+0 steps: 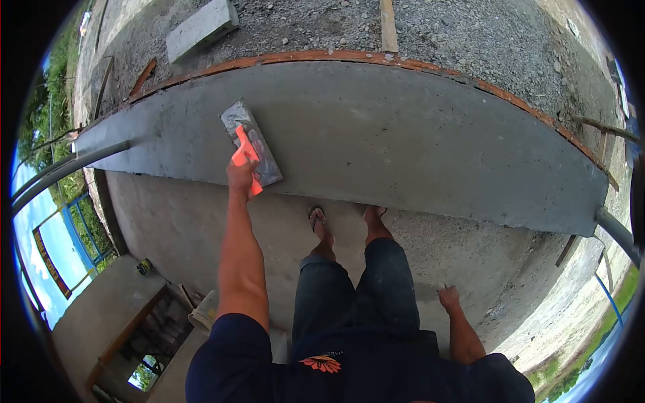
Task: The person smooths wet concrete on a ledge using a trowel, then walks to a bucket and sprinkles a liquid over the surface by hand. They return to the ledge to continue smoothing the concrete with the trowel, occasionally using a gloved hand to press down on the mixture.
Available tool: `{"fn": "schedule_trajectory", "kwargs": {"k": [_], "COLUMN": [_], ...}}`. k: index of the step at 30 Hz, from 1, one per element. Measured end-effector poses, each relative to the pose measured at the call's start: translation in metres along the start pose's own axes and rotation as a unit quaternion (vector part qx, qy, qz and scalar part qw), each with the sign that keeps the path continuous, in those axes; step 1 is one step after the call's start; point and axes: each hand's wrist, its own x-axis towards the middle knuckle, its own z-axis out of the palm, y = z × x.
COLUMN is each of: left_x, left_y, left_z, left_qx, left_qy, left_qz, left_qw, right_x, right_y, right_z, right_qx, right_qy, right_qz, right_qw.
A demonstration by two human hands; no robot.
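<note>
My left hand (242,176) is wrapped round the orange handle of a finishing trowel (270,168). The trowel's long rectangular blade, smeared with grey cement, lies on a strip of smooth wet-looking concrete (376,134), near its left part. Low at my right side hangs my right hand (449,297), away from the concrete strip. Its fingers are curled in; a small greyish bit shows at the fingertips, too small to name.
A reddish wooden board (322,56) edges the far side of the strip, with gravel (463,33) beyond. A concrete block (201,30) and a wooden stake (388,27) lie there. Grey pipes (74,164) stand at both ends. A bucket (205,310) is behind my left arm.
</note>
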Motion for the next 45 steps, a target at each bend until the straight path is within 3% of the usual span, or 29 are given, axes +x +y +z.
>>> {"fn": "schedule_trajectory", "kwargs": {"k": [1, 2, 3, 4, 5, 6, 9, 10, 12, 16, 18, 20, 22, 23, 24, 26, 27, 28, 30, 32, 34, 36, 37, 38, 39, 40, 41, 43, 45], "left_x": [0.007, 0.002, -0.014, -0.038, -0.051, -0.075, -0.161, -0.183, -0.216, -0.232, -0.239, -0.243, -0.277, -0.300, -0.327, -0.368, -0.400, -0.430, -0.464, -0.505, -0.531, -0.555, -0.558, -0.570, -0.575, -0.582, -0.591, -0.600, -0.603], "left_y": [-0.005, -0.004, -0.003, 0.002, -0.017, -0.035, -0.022, -0.038, -0.037, -0.076, -0.118, -0.205, -0.258, -0.289, -0.312, -0.398, -0.411, -0.425, -0.453, -0.489, -0.523, -0.510, -0.594, -0.541, -0.598, -0.578, -0.564, -0.540, -0.517], "left_z": [0.011, 0.039, 0.067, 0.093, 0.123, 0.150, 0.173, 0.171, 0.125, -0.043, -0.153, -0.257, -0.375, -0.424, -0.472, -0.551, -0.579, -0.603, -0.630, -0.631, -0.616, -0.593, -0.555, -0.557, -0.515, -0.506, -0.494, -0.477, -0.476], "left_qx": [-0.027, 0.112, 0.121, 0.136, 0.272, 0.309, 0.243, 0.223, 0.173, 0.181, 0.239, 0.260, 0.239, 0.225, 0.244, 0.152, 0.115, 0.065, 0.012, 0.008, -0.030, -0.067, 0.059, -0.061, -0.009, -0.085, -0.080, -0.131, -0.198], "left_qy": [-0.053, -0.078, -0.116, -0.188, -0.235, -0.247, -0.446, -0.422, -0.445, -0.363, -0.249, -0.089, 0.013, 0.089, 0.152, 0.258, 0.296, 0.319, 0.385, 0.480, 0.474, 0.436, 0.441, 0.337, 0.326, 0.265, 0.221, 0.197, 0.198], "left_qz": [-0.042, -0.001, 0.029, 0.025, 0.109, 0.239, 0.096, 0.180, 0.205, 0.207, 0.146, 0.098, 0.036, 0.008, -0.032, -0.095, -0.105, -0.128, -0.143, -0.151, -0.236, -0.307, -0.313, -0.413, -0.432, -0.506, -0.512, -0.542, -0.573], "left_qw": [0.997, 0.991, 0.985, 0.972, 0.927, 0.887, 0.856, 0.860, 0.854, 0.891, 0.927, 0.956, 0.970, 0.970, 0.957, 0.949, 0.942, 0.937, 0.911, 0.864, 0.848, 0.844, 0.839, 0.844, 0.841, 0.816, 0.826, 0.806, 0.770], "right_x": [0.006, 0.007, 0.015, 0.011, 0.001, -0.002, -0.023, -0.021, -0.034, -0.061, -0.104, -0.100, -0.121, -0.112, -0.146, -0.123, -0.107, -0.145, -0.172, -0.173, -0.166, -0.161, -0.155, -0.139, -0.124, -0.114, -0.113, -0.147, -0.142], "right_y": [0.027, 0.044, 0.047, 0.024, 0.006, -0.010, -0.055, -0.061, -0.069, -0.078, -0.115, -0.135, -0.192, -0.199, -0.262, -0.309, -0.328, -0.379, -0.460, -0.510, -0.564, -0.615, -0.643, -0.666, -0.692, -0.725, -0.764, -0.862, -0.949], "right_z": [0.008, 0.005, 0.000, -0.017, -0.032, -0.048, -0.094, -0.106, -0.127, -0.126, -0.113, -0.085, -0.058, -0.041, -0.030, -0.008, 0.000, 0.003, 0.008, 0.024, 0.039, 0.059, 0.071, 0.080, 0.091, 0.112, 0.140, 0.205, 0.262], "right_qx": [-0.061, -0.093, -0.125, -0.033, 0.061, 0.037, -0.007, -0.065, -0.183, -0.380, -0.385, -0.562, -0.507, -0.522, -0.548, -0.519, -0.517, -0.487, -0.479, -0.524, -0.560, -0.586, -0.603, -0.591, -0.578, -0.563, -0.719, -0.912, -0.880], "right_qy": [-0.035, -0.058, -0.077, -0.025, 0.027, 0.008, 0.059, 0.066, 0.073, 0.044, 0.053, -0.088, -0.165, -0.153, -0.134, -0.081, -0.036, 0.019, -0.018, 0.033, 0.062, 0.051, 0.036, 0.030, 0.024, 0.017, -0.023, -0.076, -0.027], "right_qz": [-0.038, -0.058, -0.075, -0.029, 0.013, 0.008, -0.026, 0.004, 0.026, -0.013, 0.014, -0.013, 0.058, 0.029, 0.028, -0.054, -0.151, -0.174, -0.183, -0.186, -0.190, -0.173, -0.160, -0.179, -0.197, -0.214, -0.268, -0.330, -0.439], "right_qw": [0.997, 0.992, 0.986, 0.999, 0.998, 0.999, 0.998, 0.996, 0.980, 0.924, 0.921, 0.822, 0.844, 0.839, 0.826, 0.849, 0.842, 0.856, 0.859, 0.830, 0.804, 0.790, 0.780, 0.786, 0.792, 0.798, 0.641, 0.230, 0.177]}}
